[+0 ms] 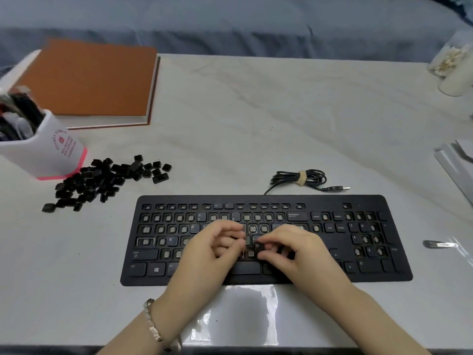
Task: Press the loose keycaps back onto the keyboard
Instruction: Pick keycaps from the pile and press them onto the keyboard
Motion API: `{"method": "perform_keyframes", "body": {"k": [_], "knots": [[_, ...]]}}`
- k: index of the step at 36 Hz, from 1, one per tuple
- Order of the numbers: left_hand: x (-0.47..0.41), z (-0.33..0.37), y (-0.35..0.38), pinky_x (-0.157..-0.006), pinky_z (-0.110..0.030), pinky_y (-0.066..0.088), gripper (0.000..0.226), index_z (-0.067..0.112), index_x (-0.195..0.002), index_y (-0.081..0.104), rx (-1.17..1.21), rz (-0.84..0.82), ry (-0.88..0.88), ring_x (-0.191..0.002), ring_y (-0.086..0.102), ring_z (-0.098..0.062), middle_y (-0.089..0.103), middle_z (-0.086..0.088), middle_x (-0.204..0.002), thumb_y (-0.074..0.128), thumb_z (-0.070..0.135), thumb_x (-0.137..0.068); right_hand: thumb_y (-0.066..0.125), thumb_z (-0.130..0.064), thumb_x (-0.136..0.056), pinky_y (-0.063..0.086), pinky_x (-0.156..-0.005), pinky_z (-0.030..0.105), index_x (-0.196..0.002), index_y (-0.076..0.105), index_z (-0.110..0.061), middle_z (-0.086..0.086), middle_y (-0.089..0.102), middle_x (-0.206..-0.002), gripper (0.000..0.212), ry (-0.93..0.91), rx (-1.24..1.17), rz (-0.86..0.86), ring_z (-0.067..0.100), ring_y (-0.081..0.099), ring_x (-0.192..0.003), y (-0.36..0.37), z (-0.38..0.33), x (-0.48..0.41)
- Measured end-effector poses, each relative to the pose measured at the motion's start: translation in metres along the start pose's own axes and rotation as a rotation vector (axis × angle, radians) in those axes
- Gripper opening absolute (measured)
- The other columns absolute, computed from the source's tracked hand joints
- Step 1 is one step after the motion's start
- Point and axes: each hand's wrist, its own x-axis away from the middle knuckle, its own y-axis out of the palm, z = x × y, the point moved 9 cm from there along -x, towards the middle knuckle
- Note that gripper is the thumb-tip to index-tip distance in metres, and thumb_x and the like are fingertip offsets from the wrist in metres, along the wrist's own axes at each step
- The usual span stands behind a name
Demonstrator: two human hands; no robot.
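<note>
A black keyboard [266,237] lies on the white table, with many of its keys bare and only some caps fitted. Over its middle rows my right hand [294,248] pinches a black keycap [258,247] marked with a letter like O between thumb and fingers, just above the key wells. My left hand [217,248] hovers beside it with loosely curled fingers and holds nothing that I can see. A pile of loose black keycaps [102,181] sits on the table to the keyboard's upper left.
The keyboard's coiled cable and USB plug [304,179] lie behind it. A white pen holder [46,149] stands far left, an orange notebook [89,80] behind it. A jar of cotton swabs [453,67] is at back right, a metal clip [440,244] at right.
</note>
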Motion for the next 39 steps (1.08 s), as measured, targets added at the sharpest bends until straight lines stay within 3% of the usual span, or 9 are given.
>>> {"method": "perform_keyframes", "body": {"k": [2,4,6,9,12,20,34,37,39], "knots": [[0.004,0.017,-0.014,-0.083,-0.011,0.043,0.022,0.025,-0.092,0.065,-0.313,0.096,0.210,-0.089,0.059,0.002,0.065,0.015,-0.098,0.062,0.005,-0.083,0.076,-0.011,-0.072,0.041,-0.066,0.009,-0.088,0.072,-0.013,-0.014,0.056,-0.075,0.017,0.033,0.025,0.032,0.007,0.056,-0.076,-0.004,0.004,-0.001],[0.006,0.024,-0.020,-0.100,-0.024,0.038,0.025,0.014,-0.104,0.067,-0.564,0.153,0.367,-0.113,0.053,-0.006,0.061,0.007,-0.116,0.063,0.001,-0.083,0.075,-0.014,-0.074,0.042,-0.068,0.010,-0.090,0.072,-0.014,-0.013,0.055,-0.077,0.016,0.060,0.086,0.041,0.005,0.055,-0.071,-0.005,0.007,-0.004],[0.005,0.017,-0.021,-0.108,-0.038,0.031,0.033,0.007,-0.115,0.063,-0.718,0.150,0.406,-0.127,0.044,-0.018,0.052,-0.002,-0.131,0.064,0.001,-0.082,0.072,-0.020,-0.077,0.044,-0.074,0.018,-0.092,0.072,-0.017,-0.011,0.054,-0.082,0.015,0.074,0.162,0.040,0.005,0.054,-0.075,-0.005,0.010,-0.010],[0.003,0.001,-0.027,-0.113,-0.035,0.015,0.041,0.015,-0.132,0.049,-0.837,0.133,0.325,-0.137,0.026,-0.016,0.034,0.001,-0.144,0.049,0.025,-0.093,0.067,-0.026,-0.081,0.044,-0.081,0.026,-0.098,0.070,-0.020,-0.010,0.055,-0.089,0.018,0.100,0.241,0.041,0.008,0.054,-0.086,-0.006,0.012,-0.020],[0.003,-0.012,-0.032,-0.113,-0.036,0.013,0.052,0.020,-0.137,0.044,-0.904,0.113,0.241,-0.138,0.022,-0.015,0.033,-0.002,-0.147,0.030,0.041,-0.091,0.066,-0.029,-0.082,0.043,-0.085,0.029,-0.100,0.069,-0.022,-0.008,0.058,-0.094,0.020,0.098,0.306,0.024,0.010,0.053,-0.093,-0.003,0.012,-0.029],[0.003,-0.015,-0.032,-0.108,-0.042,0.020,0.051,0.018,-0.135,0.047,-0.980,0.114,0.260,-0.136,0.031,-0.021,0.042,-0.005,-0.143,0.032,0.039,-0.091,0.063,-0.033,-0.083,0.038,-0.078,0.023,-0.102,0.070,-0.027,-0.011,0.056,-0.099,0.021,0.081,0.409,0.009,0.010,0.050,-0.099,0.005,0.011,-0.034],[0.002,-0.015,-0.032,-0.108,-0.042,0.021,0.050,0.018,-0.134,0.048,-0.986,0.142,0.293,-0.134,0.032,-0.021,0.044,-0.006,-0.142,0.034,0.039,-0.090,0.060,-0.031,-0.086,0.043,-0.082,0.027,-0.103,0.069,-0.027,-0.009,0.053,-0.105,0.020,0.170,0.465,-0.019,0.012,0.050,-0.101,0.012,0.009,-0.034],[0.003,-0.015,-0.032,-0.107,-0.043,0.022,0.050,0.017,-0.134,0.048,-0.985,0.143,0.298,-0.135,0.031,-0.021,0.044,-0.006,-0.142,0.034,0.038,-0.090,0.061,-0.022,-0.085,0.051,-0.067,0.033,-0.092,0.068,-0.015,-0.003,0.054,-0.091,0.013,0.119,0.520,0.090,0.019,0.053,-0.082,0.014,-0.005,-0.023],[0.003,-0.016,-0.033,-0.107,-0.043,0.022,0.050,0.018,-0.134,0.048,-0.985,0.144,0.297,-0.135,0.030,-0.020,0.043,-0.006,-0.142,0.034,0.038,-0.090,0.073,-0.012,-0.073,0.050,-0.054,0.028,-0.091,0.070,-0.008,0.003,0.059,-0.083,0.019,0.028,0.599,0.147,0.023,0.057,-0.069,0.016,-0.012,-0.015]]}}
